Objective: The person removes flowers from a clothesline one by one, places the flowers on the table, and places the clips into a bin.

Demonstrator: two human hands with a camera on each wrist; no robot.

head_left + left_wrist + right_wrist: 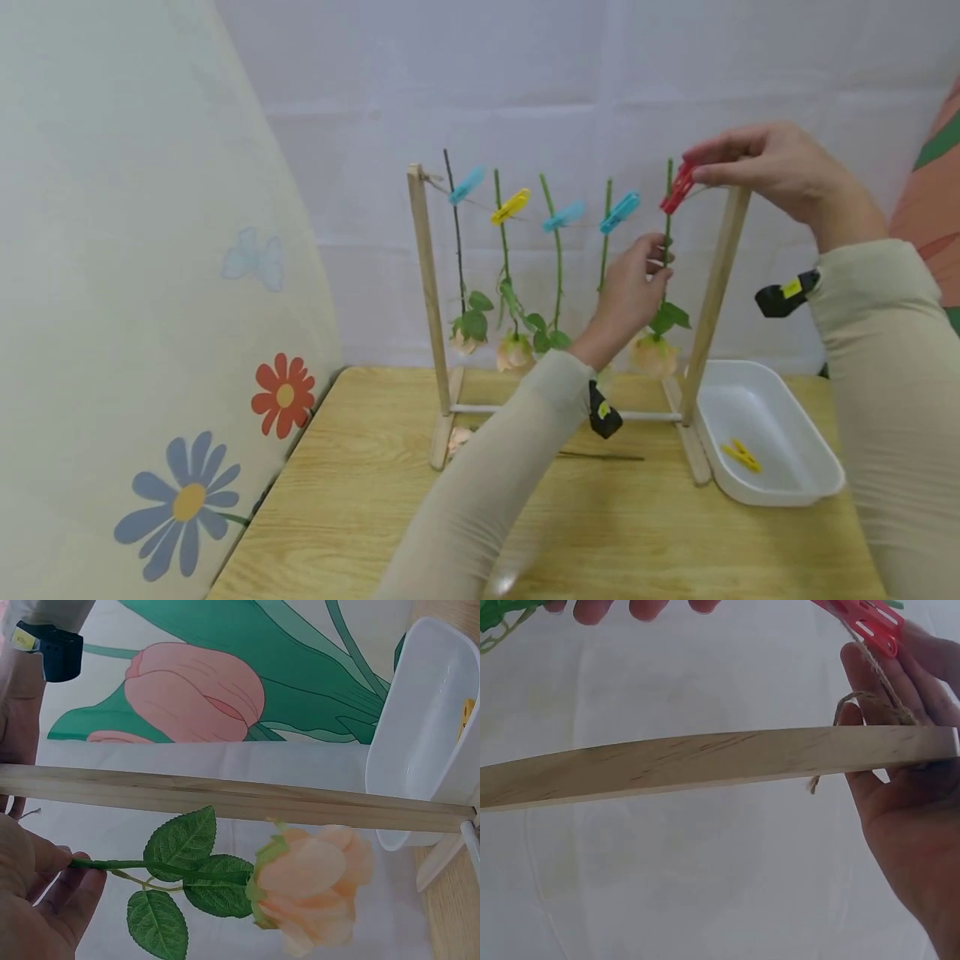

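My left hand (633,287) pinches the green stem of a peach rose (311,885) that hangs bloom down near the right post. Thumb and fingertips meet on the stem (112,864), above its leaves, in the left wrist view. My right hand (780,171) holds a red clothespin (678,187) between thumb and fingers, at the top of that stem and on the twine (877,671). Along the twine to the left, blue and yellow clothespins, such as the yellow one (511,206), hold several more upside-down roses; my left forearm partly hides them.
The twine is strung between two posts of a wooden frame (718,292). A white tray (780,375) beside its right foot holds a yellow clothespin (741,456). Another rose (459,439) lies on the wooden table (337,508), partly behind my left forearm. White cloth hangs behind.
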